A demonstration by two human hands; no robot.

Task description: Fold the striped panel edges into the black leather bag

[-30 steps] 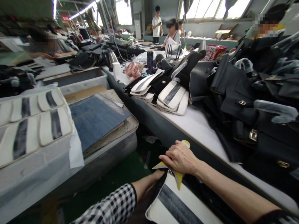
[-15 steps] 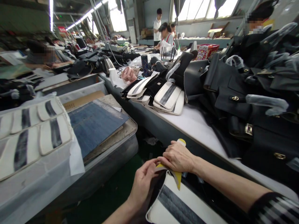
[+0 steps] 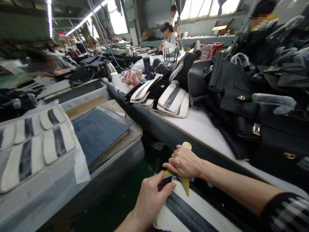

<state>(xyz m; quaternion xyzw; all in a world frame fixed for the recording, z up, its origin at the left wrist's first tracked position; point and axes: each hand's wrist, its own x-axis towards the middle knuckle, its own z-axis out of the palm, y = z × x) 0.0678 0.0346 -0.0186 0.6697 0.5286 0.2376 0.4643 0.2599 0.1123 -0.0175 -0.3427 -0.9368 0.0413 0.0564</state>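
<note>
The hands work low in a narrow aisle of green floor (image 3: 125,190). It lies between the front edge of the long surface (image 3: 202,127) on the right and the rounded corner of a grey bin (image 3: 125,151) on the left. A blue sheet (image 3: 98,127) overhangs the top of the bin. The surface's near edge has a bare white strip, and behind it a heap of black bags (image 3: 253,96) crowds in. Farther along, a stack of striped panels (image 3: 172,101) lies close to the edge.

The white panel (image 3: 193,214), with its grey stripe, lies just below the surface's edge at the bottom of the view, rounded end toward the aisle. The left hand (image 3: 151,199) grasps that end — thumb pressed on top, fingers curled beneath. The right hand (image 3: 183,162) is closed knuckles-up over a yellow strip (image 3: 186,187) at the panel's tip. One yellow end pokes out above the knuckles, the other below the palm. The two hands nearly touch — thumb tip beside fingertips.
</note>
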